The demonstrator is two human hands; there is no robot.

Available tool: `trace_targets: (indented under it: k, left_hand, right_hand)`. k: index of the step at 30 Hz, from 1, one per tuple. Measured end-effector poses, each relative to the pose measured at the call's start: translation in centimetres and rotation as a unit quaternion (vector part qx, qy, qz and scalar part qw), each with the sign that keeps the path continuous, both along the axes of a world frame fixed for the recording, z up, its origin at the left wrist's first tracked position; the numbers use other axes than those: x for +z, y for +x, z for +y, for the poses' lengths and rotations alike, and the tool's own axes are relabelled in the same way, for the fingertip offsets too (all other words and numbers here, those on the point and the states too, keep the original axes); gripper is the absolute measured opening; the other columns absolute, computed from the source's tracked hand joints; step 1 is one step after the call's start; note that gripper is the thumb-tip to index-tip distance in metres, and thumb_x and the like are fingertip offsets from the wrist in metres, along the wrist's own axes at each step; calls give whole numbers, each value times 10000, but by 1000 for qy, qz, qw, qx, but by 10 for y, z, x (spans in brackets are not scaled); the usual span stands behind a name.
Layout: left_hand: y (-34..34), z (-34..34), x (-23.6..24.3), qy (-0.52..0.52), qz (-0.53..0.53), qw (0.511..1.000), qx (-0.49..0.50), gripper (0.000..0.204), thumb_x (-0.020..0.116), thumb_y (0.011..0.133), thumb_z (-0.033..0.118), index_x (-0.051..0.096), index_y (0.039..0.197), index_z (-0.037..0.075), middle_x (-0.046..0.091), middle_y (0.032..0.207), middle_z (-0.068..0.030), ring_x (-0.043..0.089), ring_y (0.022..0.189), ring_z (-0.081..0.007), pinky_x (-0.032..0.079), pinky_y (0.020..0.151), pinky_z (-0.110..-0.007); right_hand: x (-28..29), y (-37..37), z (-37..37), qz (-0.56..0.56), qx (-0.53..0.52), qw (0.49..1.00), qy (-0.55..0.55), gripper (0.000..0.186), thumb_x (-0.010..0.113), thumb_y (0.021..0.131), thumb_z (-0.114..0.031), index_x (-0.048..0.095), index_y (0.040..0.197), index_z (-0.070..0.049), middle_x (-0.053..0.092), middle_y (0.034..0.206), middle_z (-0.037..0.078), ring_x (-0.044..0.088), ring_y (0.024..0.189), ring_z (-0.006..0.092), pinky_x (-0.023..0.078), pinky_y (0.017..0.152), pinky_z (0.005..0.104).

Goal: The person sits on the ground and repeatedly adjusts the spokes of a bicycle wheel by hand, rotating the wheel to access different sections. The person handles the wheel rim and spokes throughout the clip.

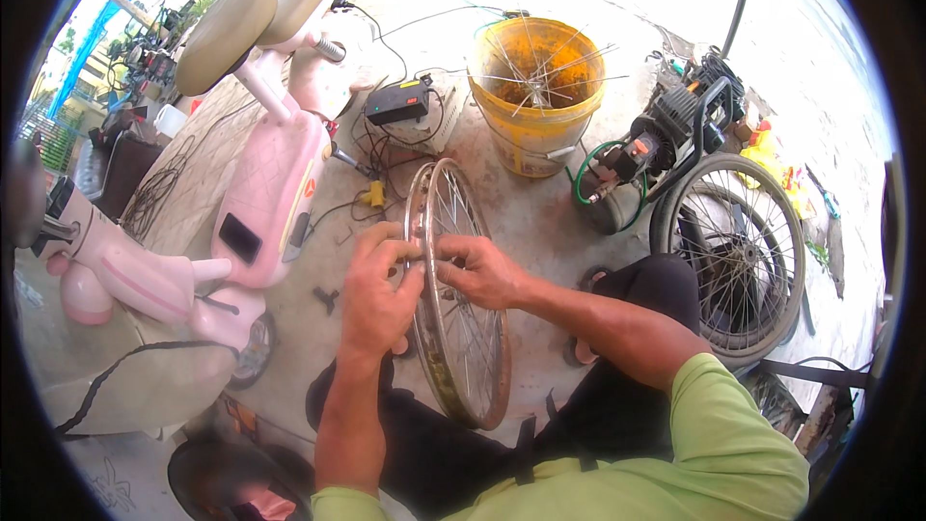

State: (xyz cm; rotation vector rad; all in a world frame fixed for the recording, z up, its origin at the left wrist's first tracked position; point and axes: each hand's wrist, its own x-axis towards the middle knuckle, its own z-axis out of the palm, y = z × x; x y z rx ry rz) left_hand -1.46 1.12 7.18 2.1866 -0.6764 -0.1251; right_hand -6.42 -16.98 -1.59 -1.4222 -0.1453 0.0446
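A spoked bicycle wheel [494, 376] stands upright between my legs, its rim worn and rusty. What looks like a second bare rim [431, 333] runs along its left side. The fingers and thumb of my left hand [374, 297] are closed in a pinch on the left rim's upper part. Facing it from the other side, my right hand [485, 275] has its fingers bent and pressed at the same stretch of rim. Any small part between the fingertips is hidden.
Ahead stands a yellow bucket [521, 135] with loose spokes sticking out. An air compressor [666, 125] and a tyred wheel [793, 260] are at the right. A pink electric scooter [265, 188] fills the left, near a black charger box [397, 104] with cables.
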Motion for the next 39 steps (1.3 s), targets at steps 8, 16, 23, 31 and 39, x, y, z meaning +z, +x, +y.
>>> trace_targets:
  k: [8, 16, 23, 31, 39]
  left_hand:
    - [5, 4, -3, -23, 42, 999, -23, 152, 759, 842, 26, 753, 994, 23, 643, 1360, -171, 636, 1258, -340, 504, 1069, -419]
    - [-2, -1, 1, -32, 45, 998, -19, 134, 746, 848, 17, 753, 981, 21, 674, 1333, -156, 651, 1234, -334, 508, 1060, -416]
    - [3, -9, -5, -37, -16, 998, -40, 138, 713, 878, 4, 742, 1012, 1, 698, 1248, -184, 672, 1161, -365, 525, 1019, -431]
    - [13, -19, -9, -26, -80, 994, -68, 153, 704, 899, -8, 731, 1049, -2, 695, 1227, -198, 668, 1149, -392, 539, 993, -448]
    - [21, -22, -10, -58, -11, 994, -95, 154, 682, 884, -43, 734, 1021, 2, 673, 1291, -166, 642, 1219, -324, 483, 1081, -415]
  right_hand:
    - [-5, 1, -1, -32, 5, 999, -18, 264, 714, 1046, -217, 728, 1166, 18, 708, 904, 117, 653, 859, 166, 548, 776, 387]
    - [11, 3, -23, 30, 113, 993, -4, 287, 696, 1074, -225, 729, 1220, 21, 726, 971, 23, 623, 920, 93, 553, 831, 317]
    - [7, 6, -24, 48, 99, 994, 30, 297, 677, 1089, -226, 743, 1238, 23, 737, 993, 3, 623, 930, 68, 544, 822, 304]
    - [17, 8, -30, 80, 61, 994, 40, 310, 681, 1089, -240, 748, 1248, 17, 777, 1052, 28, 670, 976, 90, 569, 881, 315]
    - [10, 1, -20, 69, -28, 997, -4, 261, 724, 1063, -221, 766, 1173, 12, 734, 927, -4, 639, 856, 67, 545, 761, 292]
